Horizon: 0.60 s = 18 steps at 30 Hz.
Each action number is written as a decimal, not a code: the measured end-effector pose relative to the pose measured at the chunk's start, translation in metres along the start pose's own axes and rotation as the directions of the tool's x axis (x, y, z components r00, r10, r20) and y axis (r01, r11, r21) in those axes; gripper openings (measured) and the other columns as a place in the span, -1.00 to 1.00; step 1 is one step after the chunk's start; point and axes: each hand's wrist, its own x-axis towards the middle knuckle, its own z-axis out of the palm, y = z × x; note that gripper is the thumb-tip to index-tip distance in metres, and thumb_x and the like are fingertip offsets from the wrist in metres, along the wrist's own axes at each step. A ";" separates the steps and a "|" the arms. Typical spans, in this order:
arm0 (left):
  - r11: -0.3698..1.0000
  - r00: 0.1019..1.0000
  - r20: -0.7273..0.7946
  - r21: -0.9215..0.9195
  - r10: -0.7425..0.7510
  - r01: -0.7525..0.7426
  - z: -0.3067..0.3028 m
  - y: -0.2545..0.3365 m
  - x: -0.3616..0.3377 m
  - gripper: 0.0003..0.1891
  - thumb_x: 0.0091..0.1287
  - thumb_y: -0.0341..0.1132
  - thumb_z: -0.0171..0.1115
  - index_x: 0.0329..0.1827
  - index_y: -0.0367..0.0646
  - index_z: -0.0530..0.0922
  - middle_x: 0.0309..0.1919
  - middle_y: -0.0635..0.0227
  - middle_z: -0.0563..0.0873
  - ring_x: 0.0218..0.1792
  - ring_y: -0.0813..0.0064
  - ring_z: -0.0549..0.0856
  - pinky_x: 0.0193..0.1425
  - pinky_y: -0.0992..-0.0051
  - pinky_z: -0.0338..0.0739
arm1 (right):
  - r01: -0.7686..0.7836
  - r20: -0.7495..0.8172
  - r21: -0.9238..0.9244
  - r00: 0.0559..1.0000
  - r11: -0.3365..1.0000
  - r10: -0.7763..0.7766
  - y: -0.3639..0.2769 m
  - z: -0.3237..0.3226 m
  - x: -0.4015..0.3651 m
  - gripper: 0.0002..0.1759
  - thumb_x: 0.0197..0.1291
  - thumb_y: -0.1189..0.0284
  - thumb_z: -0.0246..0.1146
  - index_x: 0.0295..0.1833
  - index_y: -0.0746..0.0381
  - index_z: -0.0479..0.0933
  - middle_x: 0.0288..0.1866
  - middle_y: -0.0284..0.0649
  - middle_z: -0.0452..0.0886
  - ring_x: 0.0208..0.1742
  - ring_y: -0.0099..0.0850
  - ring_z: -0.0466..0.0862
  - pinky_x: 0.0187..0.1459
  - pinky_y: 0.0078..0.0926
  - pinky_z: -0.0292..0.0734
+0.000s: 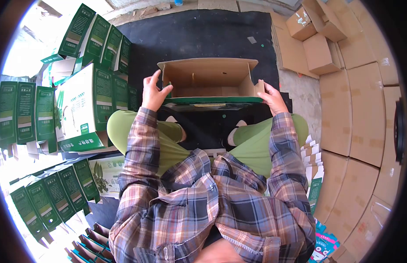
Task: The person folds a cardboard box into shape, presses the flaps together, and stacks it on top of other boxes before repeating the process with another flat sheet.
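An upright carton (208, 79) with its top open stands on the black mat in front of me, between my knees. Its inside is plain brown and its near outer face is green. My left hand (155, 91) is at the carton's left end, index finger and thumb spread apart, the thumb touching the edge near a small green flap. At the opposite end, my right hand (273, 97) pinches the short right flap (260, 86) between thumb and fingers. The carton's bottom is partly in shadow.
Printed green-and-white boxes (76, 107) stand in stacks on my left, with more green boxes (52, 197) below them. Brown cartons (344, 109) form a wall on my right. Open brown boxes (319, 52) lie at the back right. The black mat (194, 35) extends ahead.
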 end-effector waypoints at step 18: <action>0.823 0.805 0.581 -0.397 -0.118 0.407 0.010 -0.025 0.019 -0.29 0.11 -0.09 0.42 0.28 -0.25 0.40 0.24 0.01 0.46 0.24 0.22 0.46 0.27 0.34 0.35 | -0.251 0.045 0.169 0.968 0.953 0.247 -0.014 0.017 0.042 -0.34 0.27 0.11 0.19 0.33 0.31 0.29 0.29 -0.07 0.40 0.23 -0.34 0.47 0.20 -0.40 0.36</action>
